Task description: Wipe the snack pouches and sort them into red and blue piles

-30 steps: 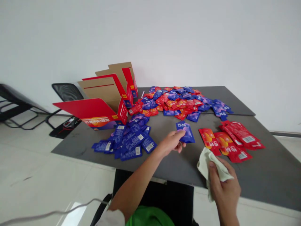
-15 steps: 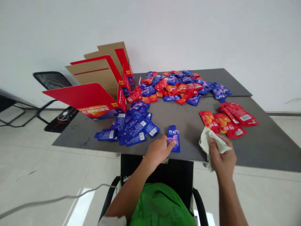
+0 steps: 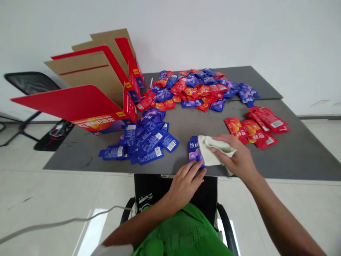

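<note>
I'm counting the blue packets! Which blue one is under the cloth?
It's the blue sachet lying alone, partly covered by the white cloth in the right hand. The other blue sachets lie in heaps, away from it.

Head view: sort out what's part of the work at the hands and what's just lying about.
In use:
left hand on a blue sachet
right hand pressing a cream cloth on it

Lying about:
blue sachet pile
red sachet group
mixed red and blue heap
open red cardboard box
mesh chair

Head camera looks forward and down at both hands (image 3: 183,188) (image 3: 234,154).
</note>
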`<state>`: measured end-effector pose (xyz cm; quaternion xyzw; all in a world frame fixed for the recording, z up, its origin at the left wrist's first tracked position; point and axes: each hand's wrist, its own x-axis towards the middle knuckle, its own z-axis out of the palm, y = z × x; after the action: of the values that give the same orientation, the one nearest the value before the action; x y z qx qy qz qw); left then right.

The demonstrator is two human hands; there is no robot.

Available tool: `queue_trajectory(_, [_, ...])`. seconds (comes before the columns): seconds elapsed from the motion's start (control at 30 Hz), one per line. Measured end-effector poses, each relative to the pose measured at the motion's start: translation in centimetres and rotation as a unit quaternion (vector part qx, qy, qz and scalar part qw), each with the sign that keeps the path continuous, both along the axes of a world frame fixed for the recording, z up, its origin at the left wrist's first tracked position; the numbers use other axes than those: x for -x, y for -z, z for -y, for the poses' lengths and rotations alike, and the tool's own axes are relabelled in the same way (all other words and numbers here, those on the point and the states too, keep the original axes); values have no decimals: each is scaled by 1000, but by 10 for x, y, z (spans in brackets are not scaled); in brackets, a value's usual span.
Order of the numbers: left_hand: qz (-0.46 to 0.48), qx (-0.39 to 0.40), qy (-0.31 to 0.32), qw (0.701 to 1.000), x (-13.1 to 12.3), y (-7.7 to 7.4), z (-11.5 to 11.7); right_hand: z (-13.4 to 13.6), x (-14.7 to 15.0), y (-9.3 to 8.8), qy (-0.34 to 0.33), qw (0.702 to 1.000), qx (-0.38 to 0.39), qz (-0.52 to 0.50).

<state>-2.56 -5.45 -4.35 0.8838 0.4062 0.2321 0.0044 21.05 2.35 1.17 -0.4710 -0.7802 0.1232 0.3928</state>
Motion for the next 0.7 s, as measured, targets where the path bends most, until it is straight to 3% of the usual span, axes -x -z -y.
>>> queue_trajectory(0.1, [-5, 3, -8, 1000, 1, -2, -3, -14, 19, 11, -189, 977, 10, 98])
queue_trajectory(0.17, [-14, 1, -8, 1000, 2, -3, -4, -28, 24, 23, -215, 968, 20, 129])
queue_trajectory(0.33, [-26, -16, -4, 1000, 4, 0, -3, -81, 24, 38, -176, 966, 12, 191])
queue_trajectory(0.5, [-15, 10, -8, 1000, 4, 1, -2, -128, 33, 22, -125, 955, 1, 268])
queue_trajectory(0.6, [-13, 26, -12, 1000, 3, 0, -2, -123, 35, 4, -59, 970, -28, 235])
queue_trajectory(0.7, [-16, 35, -11, 999, 2, -2, -2, -87, 37, -7, -56, 987, -40, 145])
